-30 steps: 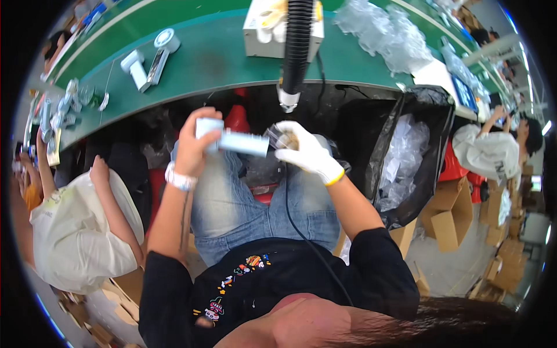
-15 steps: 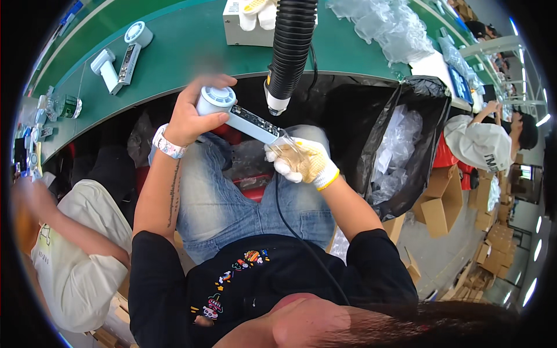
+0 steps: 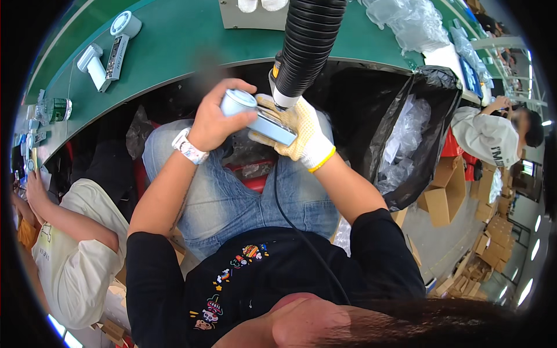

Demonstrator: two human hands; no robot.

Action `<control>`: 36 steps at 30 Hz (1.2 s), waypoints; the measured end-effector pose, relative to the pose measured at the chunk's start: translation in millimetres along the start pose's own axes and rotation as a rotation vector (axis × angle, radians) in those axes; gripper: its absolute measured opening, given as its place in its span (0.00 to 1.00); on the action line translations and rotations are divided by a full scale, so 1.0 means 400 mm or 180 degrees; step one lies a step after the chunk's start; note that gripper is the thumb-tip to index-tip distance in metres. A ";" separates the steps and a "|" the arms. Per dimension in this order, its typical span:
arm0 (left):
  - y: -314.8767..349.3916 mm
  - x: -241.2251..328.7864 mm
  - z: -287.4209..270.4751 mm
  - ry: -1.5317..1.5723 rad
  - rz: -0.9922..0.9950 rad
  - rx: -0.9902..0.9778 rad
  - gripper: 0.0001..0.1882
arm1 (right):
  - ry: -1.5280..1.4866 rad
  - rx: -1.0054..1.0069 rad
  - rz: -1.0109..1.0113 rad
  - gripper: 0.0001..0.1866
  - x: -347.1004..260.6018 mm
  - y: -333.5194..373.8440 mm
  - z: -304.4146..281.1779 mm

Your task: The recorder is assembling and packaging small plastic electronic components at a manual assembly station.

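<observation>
The left hand (image 3: 219, 120), bare, reaches in from the near left with its forearm slanting toward the far right; its fingers curl over the drum-shaped head of a pale blue handheld device (image 3: 271, 131), the thumb pressed along the near side. The right hand (image 3: 306, 132) wears a white knit glove with yellow dots and a yellow cuff edge; its forearm angles in from the right, and its fingers cup the device's straight, boxy handle from beneath. The device sits above the denim-covered lap, tilted down to the right, an open strip along its upper face. Just beyond hangs a ribbed black hose (image 3: 310, 43) ending in a smooth white nozzle (image 3: 284, 95).
</observation>
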State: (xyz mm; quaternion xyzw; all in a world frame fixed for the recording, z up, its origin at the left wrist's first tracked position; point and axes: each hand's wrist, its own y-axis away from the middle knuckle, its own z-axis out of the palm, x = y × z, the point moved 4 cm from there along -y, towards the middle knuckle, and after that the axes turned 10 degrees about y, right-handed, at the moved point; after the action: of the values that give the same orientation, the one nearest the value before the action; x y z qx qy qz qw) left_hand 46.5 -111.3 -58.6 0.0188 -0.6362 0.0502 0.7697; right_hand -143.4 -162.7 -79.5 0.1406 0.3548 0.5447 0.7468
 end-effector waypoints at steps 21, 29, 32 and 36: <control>0.026 0.017 -0.010 0.1266 -0.0763 0.0045 0.36 | 0.2575 -0.0367 -0.0872 0.38 -0.006 0.112 0.016; 0.107 0.032 0.017 0.1457 -0.1471 -0.0317 0.30 | 0.4530 -0.0007 -0.3233 0.38 0.010 0.179 0.043; 0.161 -0.001 0.043 0.1893 -0.1321 -0.0030 0.28 | 0.1222 -0.0134 -0.1190 0.39 0.054 0.141 0.018; 0.195 -0.012 0.061 0.2223 -0.1155 0.0537 0.29 | -0.0078 -0.0831 -0.0758 0.42 0.079 0.164 0.038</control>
State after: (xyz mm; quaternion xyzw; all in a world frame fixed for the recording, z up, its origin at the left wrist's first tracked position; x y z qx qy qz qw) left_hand 13.9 -36.4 -61.5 0.1758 -0.3163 -0.0311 0.9317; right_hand -175.1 -107.0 -41.5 0.0061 0.2860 0.4922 0.8221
